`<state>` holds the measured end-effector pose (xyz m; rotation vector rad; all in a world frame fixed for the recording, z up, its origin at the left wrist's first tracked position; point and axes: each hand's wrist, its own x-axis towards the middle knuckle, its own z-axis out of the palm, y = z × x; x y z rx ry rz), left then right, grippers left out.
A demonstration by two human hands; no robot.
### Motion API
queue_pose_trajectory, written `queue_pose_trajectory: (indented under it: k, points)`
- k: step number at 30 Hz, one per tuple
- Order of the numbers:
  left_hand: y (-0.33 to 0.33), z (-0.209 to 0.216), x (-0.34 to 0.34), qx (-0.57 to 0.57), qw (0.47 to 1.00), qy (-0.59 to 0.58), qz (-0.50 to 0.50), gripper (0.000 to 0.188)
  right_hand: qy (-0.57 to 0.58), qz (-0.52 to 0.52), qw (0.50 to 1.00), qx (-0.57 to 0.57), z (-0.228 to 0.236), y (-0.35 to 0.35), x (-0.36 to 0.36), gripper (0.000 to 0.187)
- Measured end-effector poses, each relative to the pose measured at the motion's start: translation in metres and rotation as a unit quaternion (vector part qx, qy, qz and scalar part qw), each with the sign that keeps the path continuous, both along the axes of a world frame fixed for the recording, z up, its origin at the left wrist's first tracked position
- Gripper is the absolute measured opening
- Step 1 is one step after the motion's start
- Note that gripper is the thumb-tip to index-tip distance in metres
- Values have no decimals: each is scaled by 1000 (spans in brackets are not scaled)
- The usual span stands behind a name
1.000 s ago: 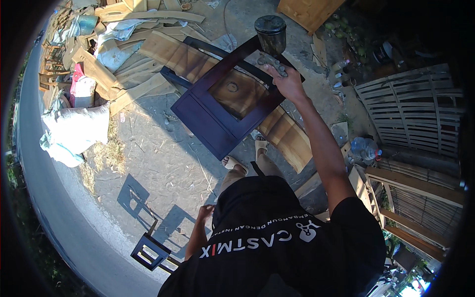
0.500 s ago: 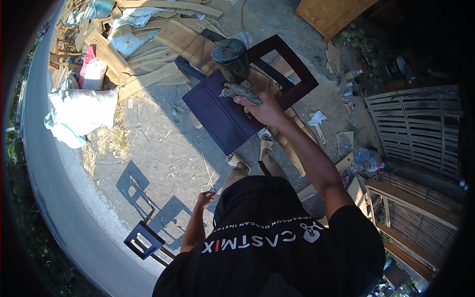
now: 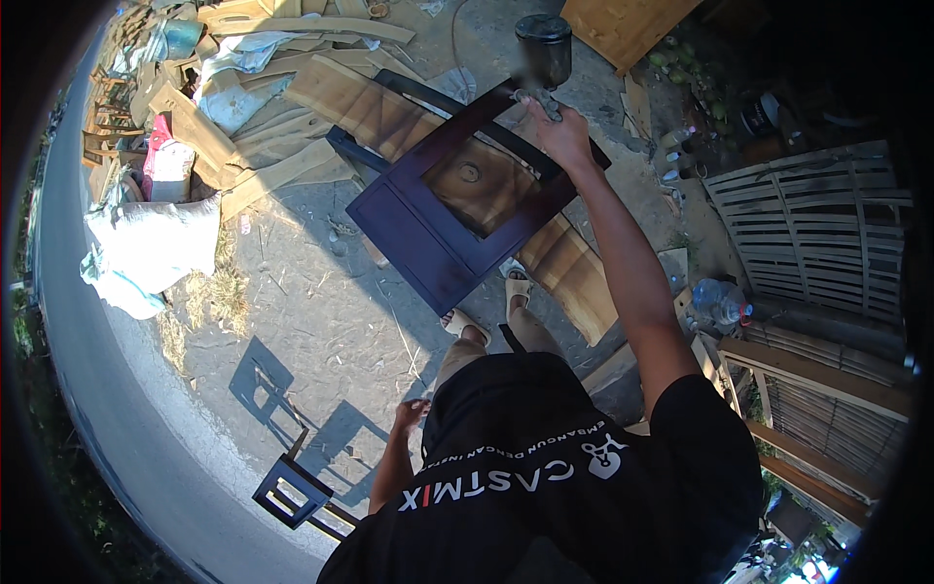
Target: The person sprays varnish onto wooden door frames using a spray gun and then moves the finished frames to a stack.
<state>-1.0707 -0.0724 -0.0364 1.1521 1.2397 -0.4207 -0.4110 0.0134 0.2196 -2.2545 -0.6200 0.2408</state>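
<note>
My right hand (image 3: 564,134) is closed round the handle of a spray gun (image 3: 537,99), which has a dark round cup (image 3: 545,44) on top. The gun is over the far right corner of a dark purple-brown wooden furniture frame (image 3: 418,238) that has a solid panel at its near left and a square opening beyond it. A haze of spray hangs at the nozzle. Low at my left side, my left hand (image 3: 413,414) is held loosely curled, away from the frame; whether anything is in its fingers is hidden.
A wide wooden plank (image 3: 559,277) lies under the frame. Piled boards and a white sack (image 3: 156,248) fill the far left. At lower left stands another dark frame (image 3: 292,492) beside the road. Slatted bamboo panels (image 3: 812,234) and a water bottle (image 3: 720,302) are at right.
My right hand has carried the spray gun away from me and to the right, from above the panel to the frame's far right corner. My left hand stays low at my side.
</note>
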Motion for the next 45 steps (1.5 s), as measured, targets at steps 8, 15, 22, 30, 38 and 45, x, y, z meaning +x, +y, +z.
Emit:
queue_pose_trajectory:
  k: [8,15,22,30,38,45]
  points:
    - [17,9,12,41,998,1,-54,30,7,-64,997,-36,11,-29,36,75]
    - [36,9,22,29,995,-11,-90,29,-41,-111,991,-67,21,-122,19,67]
    - [64,-18,18,24,995,-24,-97,27,-37,-145,988,-48,44,-209,-30,48]
    - [84,-26,24,17,988,-2,-152,25,-14,-156,988,5,45,-225,-58,45]
    - [53,-32,5,13,992,-5,-124,25,84,-65,994,-16,34,-226,-96,50]
    - [-9,-22,20,0,992,62,-106,25,229,63,970,44,10,-244,-99,46]
